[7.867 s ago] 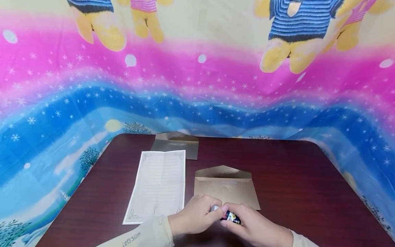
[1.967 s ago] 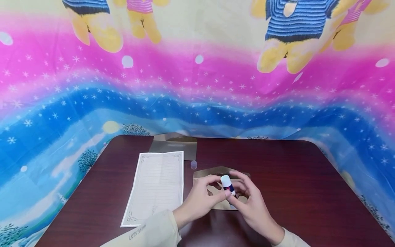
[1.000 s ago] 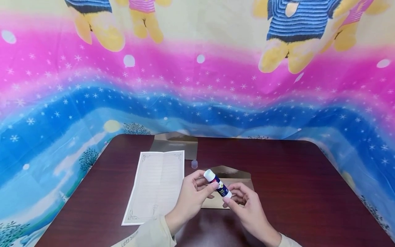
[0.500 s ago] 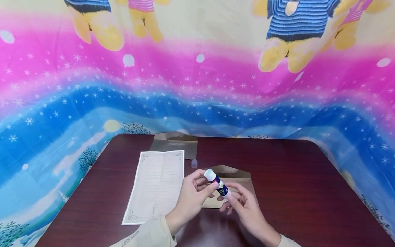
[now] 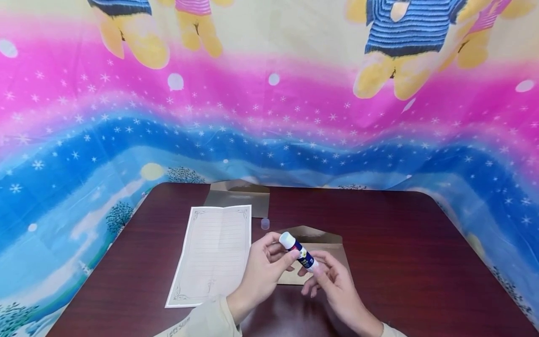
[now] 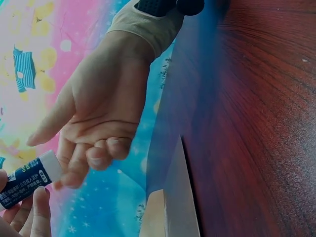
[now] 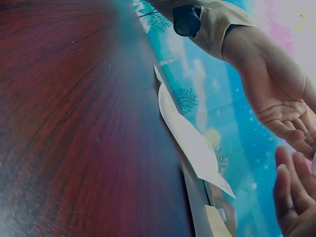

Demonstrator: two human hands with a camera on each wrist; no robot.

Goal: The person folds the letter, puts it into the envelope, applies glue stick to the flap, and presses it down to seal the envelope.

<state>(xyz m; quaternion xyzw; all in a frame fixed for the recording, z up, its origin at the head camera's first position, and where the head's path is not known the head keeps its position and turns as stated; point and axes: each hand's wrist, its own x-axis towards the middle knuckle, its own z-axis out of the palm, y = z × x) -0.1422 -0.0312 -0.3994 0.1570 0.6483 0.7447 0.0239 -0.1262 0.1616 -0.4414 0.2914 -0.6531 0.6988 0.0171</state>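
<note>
A glue stick [image 5: 304, 255] with a dark blue printed label and white ends is held tilted above an opened brown envelope [image 5: 290, 278]. My left hand [image 5: 263, 267] grips its upper part between thumb and fingers. At its lower white end is my right hand [image 5: 334, 281], thumb over it and forefinger behind. The left wrist view shows this white end of the glue stick [image 6: 37, 177] beside the right hand [image 6: 103, 106], whose other fingers are loosely curled. A small clear cap [image 5: 265, 223] stands behind the envelope.
A lined letter sheet [image 5: 212, 255] with an ornate border lies left of the hands. Its top overlaps a second brown envelope [image 5: 237, 199] near the far edge. All lie on a dark red-brown table [image 5: 400, 248]. A printed curtain [image 5: 294, 117] hangs behind it.
The cap has come off the glue stick and stands on the table. The stick has been turned so its upper end leans left. Lately, the right fingers have shifted around its lower end.
</note>
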